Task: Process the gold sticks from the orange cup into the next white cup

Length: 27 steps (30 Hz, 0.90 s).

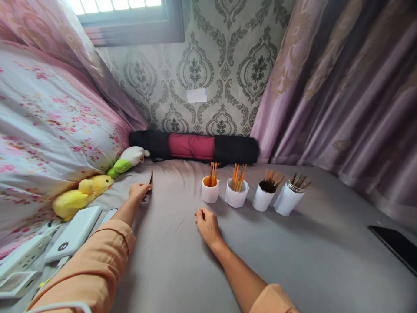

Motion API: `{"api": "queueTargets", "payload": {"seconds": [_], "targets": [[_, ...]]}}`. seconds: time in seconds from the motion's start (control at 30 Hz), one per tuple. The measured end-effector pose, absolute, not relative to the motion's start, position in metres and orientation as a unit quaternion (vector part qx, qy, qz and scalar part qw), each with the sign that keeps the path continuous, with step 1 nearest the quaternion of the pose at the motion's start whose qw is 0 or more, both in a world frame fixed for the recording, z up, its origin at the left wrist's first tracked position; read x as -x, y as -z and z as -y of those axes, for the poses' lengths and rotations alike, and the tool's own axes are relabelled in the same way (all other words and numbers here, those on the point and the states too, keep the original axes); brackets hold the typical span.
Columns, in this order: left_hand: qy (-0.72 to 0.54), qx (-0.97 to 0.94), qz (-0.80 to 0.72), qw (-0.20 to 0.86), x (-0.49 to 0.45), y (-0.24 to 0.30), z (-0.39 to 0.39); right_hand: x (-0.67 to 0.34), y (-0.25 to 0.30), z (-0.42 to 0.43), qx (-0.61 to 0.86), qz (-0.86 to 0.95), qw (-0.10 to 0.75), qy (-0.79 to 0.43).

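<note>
My left hand (pixel 139 193) is closed around a few thin brown sticks (pixel 151 179), held nearly upright over the grey sheet. Their lower ends are hidden behind my fingers. With its fingers curled in, my right hand (pixel 207 226) rests low over the sheet, and nothing shows sticking out of it. Just beyond it stand a small white cup (pixel 210 194) and a wider white cup (pixel 236 199), both with orange-brown sticks in them. Farther right, a white-wrapped container (pixel 262 200) and a white-wrapped jar (pixel 288 201) lean a little and hold shorter brown sticks.
At the back lies a long black and red bag (pixel 191 146). Plush toys (pixel 78 199), a white power bank (pixel 74 234) and a power strip (pixel 24 256) line the left side. A black phone (pixel 395 245) lies at the right edge.
</note>
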<state>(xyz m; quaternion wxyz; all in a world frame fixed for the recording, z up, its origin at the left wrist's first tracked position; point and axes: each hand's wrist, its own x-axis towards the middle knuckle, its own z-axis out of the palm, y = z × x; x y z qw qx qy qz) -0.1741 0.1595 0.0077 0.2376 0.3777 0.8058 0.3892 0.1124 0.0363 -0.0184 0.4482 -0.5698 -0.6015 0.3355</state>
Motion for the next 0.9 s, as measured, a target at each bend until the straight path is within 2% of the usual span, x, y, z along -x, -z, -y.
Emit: {"api": "queueTargets", "payload": {"seconds": [0.4,0.9], "targets": [[-0.517,-0.280,-0.709,0.390,0.156,-0.023,-0.163,-0.112,0.020,-0.036,0.569,0.604,0.446,-0.334],[-0.564,-0.210,-0.611,0.515,0.140,-0.031,-0.159,-0.112,0.019,-0.037,0.570,0.600,0.450,-0.336]]}}
